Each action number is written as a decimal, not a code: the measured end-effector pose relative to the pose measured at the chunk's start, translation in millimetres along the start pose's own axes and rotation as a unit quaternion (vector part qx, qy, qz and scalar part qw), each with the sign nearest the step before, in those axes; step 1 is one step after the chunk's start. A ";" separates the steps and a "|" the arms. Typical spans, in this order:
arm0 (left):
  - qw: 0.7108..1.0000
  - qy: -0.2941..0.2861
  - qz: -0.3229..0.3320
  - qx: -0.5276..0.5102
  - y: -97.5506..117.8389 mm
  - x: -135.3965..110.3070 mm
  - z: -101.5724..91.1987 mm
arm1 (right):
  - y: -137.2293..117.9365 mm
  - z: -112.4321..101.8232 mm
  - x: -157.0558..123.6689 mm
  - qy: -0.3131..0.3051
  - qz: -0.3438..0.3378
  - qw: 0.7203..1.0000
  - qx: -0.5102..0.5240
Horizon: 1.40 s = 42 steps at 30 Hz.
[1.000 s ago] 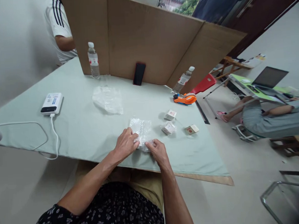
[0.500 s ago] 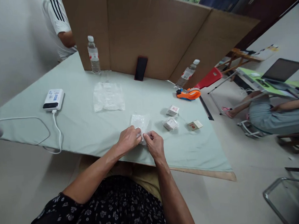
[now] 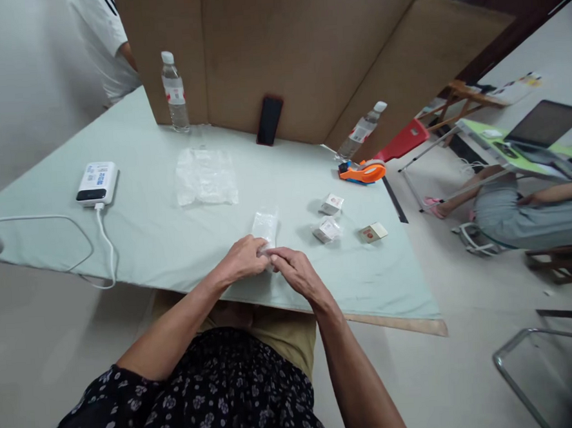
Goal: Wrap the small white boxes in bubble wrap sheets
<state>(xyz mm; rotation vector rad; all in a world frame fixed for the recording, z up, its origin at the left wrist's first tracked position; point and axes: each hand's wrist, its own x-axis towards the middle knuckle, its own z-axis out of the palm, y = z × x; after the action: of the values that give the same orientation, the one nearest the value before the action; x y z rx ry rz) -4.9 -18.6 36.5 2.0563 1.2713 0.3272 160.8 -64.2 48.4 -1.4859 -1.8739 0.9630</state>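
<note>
A small piece of clear bubble wrap (image 3: 265,223) lies at the near middle of the table, its far end spread out beyond my hands. My left hand (image 3: 247,258) is closed on its near left part. My right hand (image 3: 295,269) meets the left at the near end, fingers pinched together on the wrap. What the wrap may contain is hidden under my fingers. To the right sit a small white box (image 3: 332,203), a box in clear wrap (image 3: 327,229) and another small box (image 3: 374,232).
Flat clear plastic wrap (image 3: 206,177) lies left of centre. A power bank (image 3: 97,183) with a white cable is at left. An orange tape dispenser (image 3: 362,172), a phone (image 3: 270,119) and two water bottles (image 3: 175,95) stand along the cardboard screen (image 3: 276,53). People sit beyond.
My right hand has turned, its fingers now reaching left across the near end of the bubble wrap towards my left fingers. The view has tilted slightly down.
</note>
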 end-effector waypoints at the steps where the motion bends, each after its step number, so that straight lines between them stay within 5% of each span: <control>1: 0.999 0.000 -0.005 -0.037 -1.7 -0.1 -0.8 | 0.5 -0.3 -0.1 -0.013 -0.015 1.000 -0.015; 5: 0.990 0.026 -0.029 -0.136 -5.5 -2.4 3.7 | 0.6 7.7 1.5 -0.012 -0.010 0.987 -0.163; 9: 0.991 0.071 -0.024 -0.115 -6.2 -3.4 14.9 | 3.7 8.1 5.6 0.004 0.000 0.974 -0.228; 13: 0.995 0.086 -0.006 -0.050 -6.2 -0.3 21.1 | 15.7 -10.3 8.9 -0.042 -0.039 0.992 -0.116; 16: 0.996 0.082 -0.016 -0.031 -5.7 1.0 22.6 | 25.6 -18.2 11.0 0.006 -0.049 0.997 -0.051; 25: 0.996 0.080 0.015 0.041 -0.5 -9.4 23.0 | 38.1 0.8 21.2 0.052 -0.074 0.994 -0.055; 30: 0.996 0.065 -0.017 0.064 4.9 -8.0 19.1 | 53.3 -4.4 28.8 0.147 0.088 0.981 0.096; 33: 0.996 0.071 -0.017 0.061 5.9 -7.2 18.8 | 56.4 -5.1 45.5 0.130 0.188 0.963 0.143; 42: 0.997 0.077 -0.011 0.029 -1.4 -2.8 22.4 | 56.6 1.4 97.4 0.049 0.154 0.968 0.195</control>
<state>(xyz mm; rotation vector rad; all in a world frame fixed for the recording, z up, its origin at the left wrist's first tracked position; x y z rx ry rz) 4.8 -29.9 19.6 2.0969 1.4101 0.4502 169.6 37.6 0.9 -1.5662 -1.3096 1.2880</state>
